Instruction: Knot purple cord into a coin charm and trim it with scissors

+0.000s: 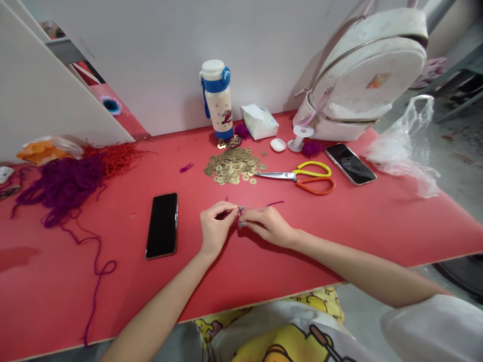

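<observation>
Both of my hands meet at the middle of the red table, fingertips pinched close together. Between them shows a short bit of purple yarn (240, 213), mostly hidden by the fingers. My left hand (217, 226) pinches it with thumb and forefinger. My right hand (268, 225) is closed on the same yarn from the other side. A loose purple end (275, 203) sticks out beyond the right hand. Just behind the hands lies a heap of brass-coloured coins with holes (236, 163). Scissors (296, 176) with one yellow and one orange handle rest right of the heap, blades pointing left.
A black phone (162, 226) lies left of my hands, another phone (350, 163) at right. Purple yarn (71, 183) and red shreds (118, 160) pile up far left. Along the back stand a bottle (218, 103), a tissue pack (260, 122), a white spool (301, 137) and a backpack (362, 80).
</observation>
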